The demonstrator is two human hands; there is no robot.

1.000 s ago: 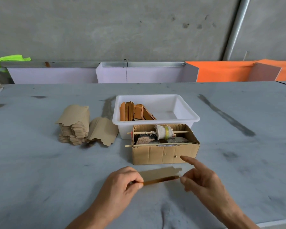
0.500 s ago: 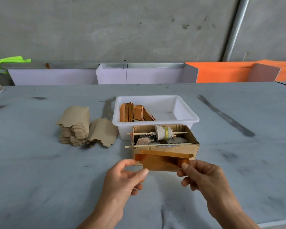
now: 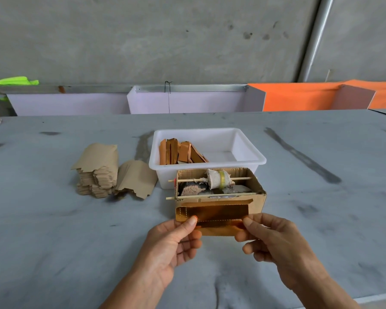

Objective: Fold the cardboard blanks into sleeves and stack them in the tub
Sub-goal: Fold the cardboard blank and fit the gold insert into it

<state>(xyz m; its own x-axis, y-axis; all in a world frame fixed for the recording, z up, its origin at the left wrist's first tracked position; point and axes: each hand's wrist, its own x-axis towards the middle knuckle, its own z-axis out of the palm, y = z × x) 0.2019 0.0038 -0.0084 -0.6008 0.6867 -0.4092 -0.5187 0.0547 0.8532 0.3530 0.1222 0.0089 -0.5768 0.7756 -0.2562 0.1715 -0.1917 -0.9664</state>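
Hands hold a shiny orange cardboard blank (image 3: pixel 218 216) up above the grey table (image 3: pixel 54 230), just in front of the open cardboard box (image 3: pixel 257 200).

Table first: it bears the white tub (image 3: pixel 250 150), with folded orange sleeves (image 3: pixel 181 151) leaning at its left end, and the box touching the tub's near wall, rods and a cloth-wrapped roll (image 3: pixel 217 179) across its top. Left of the tub lies a stack of brown blanks (image 3: pixel 97 170). The left hand (image 3: pixel 172 241) pinches the blank's left end, thumb on its face; the right hand (image 3: pixel 274 238) pinches the right end likewise, fingers curled behind.
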